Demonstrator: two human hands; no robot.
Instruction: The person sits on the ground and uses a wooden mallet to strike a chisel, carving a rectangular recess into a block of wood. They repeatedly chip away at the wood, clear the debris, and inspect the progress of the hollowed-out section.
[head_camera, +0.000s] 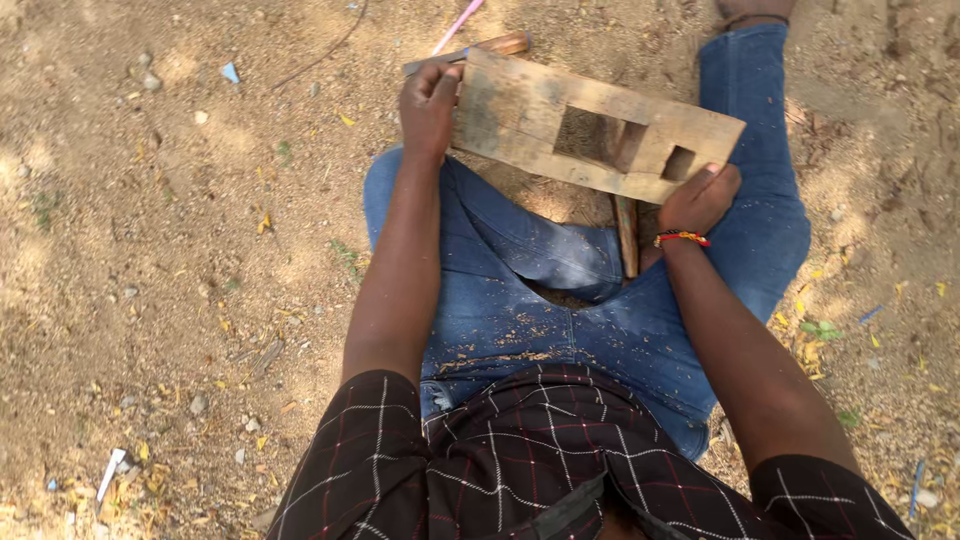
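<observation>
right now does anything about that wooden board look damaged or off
The wooden board, held by the left hand and right hand, has two rough rectangular holes cut through it and dark staining. Wood shavings lie spilled across the jeans.

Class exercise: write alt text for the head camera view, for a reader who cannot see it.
A seated person holds a flat wooden board with two rectangular cut-outs over their lap, left hand gripping its left end and right hand at its lower right edge. They wear sawdust-flecked blue jeans on sandy ground; a wooden-handled tool lies behind the board.
</observation>
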